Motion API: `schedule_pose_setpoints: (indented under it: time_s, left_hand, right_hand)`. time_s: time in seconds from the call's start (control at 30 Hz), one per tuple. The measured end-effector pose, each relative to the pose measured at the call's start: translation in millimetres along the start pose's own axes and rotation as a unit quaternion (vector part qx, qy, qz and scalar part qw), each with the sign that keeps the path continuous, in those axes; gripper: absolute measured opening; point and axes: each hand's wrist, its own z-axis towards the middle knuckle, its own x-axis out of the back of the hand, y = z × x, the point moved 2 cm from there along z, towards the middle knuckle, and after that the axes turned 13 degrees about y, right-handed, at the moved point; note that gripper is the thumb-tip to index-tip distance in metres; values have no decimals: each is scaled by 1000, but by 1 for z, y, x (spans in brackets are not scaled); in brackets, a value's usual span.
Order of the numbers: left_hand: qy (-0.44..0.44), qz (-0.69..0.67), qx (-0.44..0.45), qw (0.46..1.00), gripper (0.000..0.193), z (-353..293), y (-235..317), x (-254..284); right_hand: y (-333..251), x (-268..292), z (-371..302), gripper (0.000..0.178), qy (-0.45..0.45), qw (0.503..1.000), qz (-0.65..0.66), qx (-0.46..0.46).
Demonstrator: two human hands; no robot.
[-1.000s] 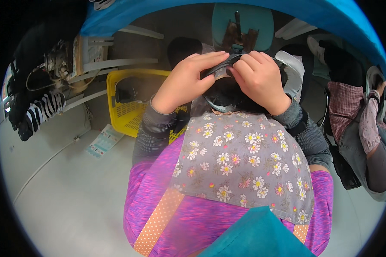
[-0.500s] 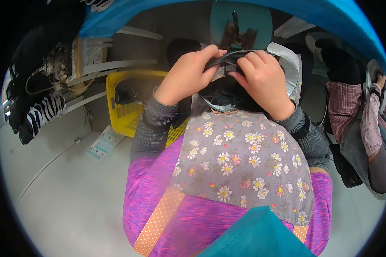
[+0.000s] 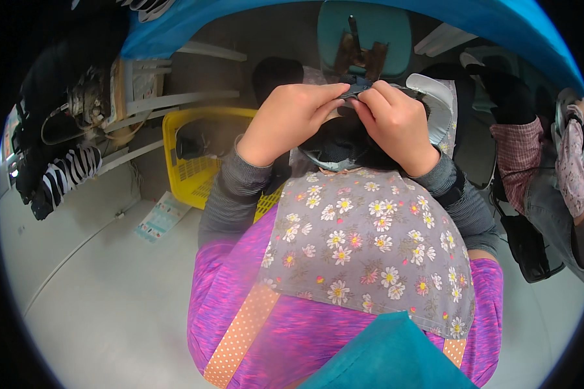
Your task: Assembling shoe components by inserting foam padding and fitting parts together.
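Observation:
Over my lap, my left hand (image 3: 292, 120) and my right hand (image 3: 396, 120) meet with fingertips close together. Both are closed in a pinch on the dark rim of a black fabric piece (image 3: 336, 144). The rim is pulled taut between the fingertips. Below the hands the black piece hangs down in folds, with a grey band along its lower edge. Beside my right hand, a curved silvery-grey panel (image 3: 440, 107) stands up; whether it belongs to the same piece I cannot tell. My fingers partly hide the rim.
A yellow plastic basket (image 3: 170, 149) holding something dark stands left of my knees. Ahead is a teal seat (image 3: 396, 39) with a rusty bracket. Blue covering (image 3: 240, 16) spans the top. A co-worker (image 3: 519, 142) sits at right. A printed sheet (image 3: 159, 217) lies on the floor.
My hands have drawn closer together along the rim. The gap that showed between its layers has closed to a narrow strip. At right the co-worker's arm has shifted.

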Motion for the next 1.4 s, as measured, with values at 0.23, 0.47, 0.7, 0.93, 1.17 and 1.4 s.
schedule_pose_setpoints:
  time_s: [0.23,0.47,0.7,0.93,1.17,1.4]
  left_hand:
    - [-22,-3,18,1000,23,4,-4,1]
    - [-19,-50,20,998,26,3,-6,-2]
    - [-26,4,-40,999,22,6,2,3]
    - [-42,107,-39,993,14,16,-2,5]
    - [-43,-14,21,999,18,16,-11,4]
    - [-72,65,-75,992,34,18,-7,5]
  right_hand:
    - [-1,7,-1,18,45,999,-2,-2]
    - [1,8,-6,16,-44,998,-15,35]
    - [2,10,-4,16,20,1000,6,23]
    - [7,22,-3,26,-15,997,-60,-47]
    - [4,7,-5,18,-45,999,-28,-8]
    - [4,15,1,10,0,999,13,31]
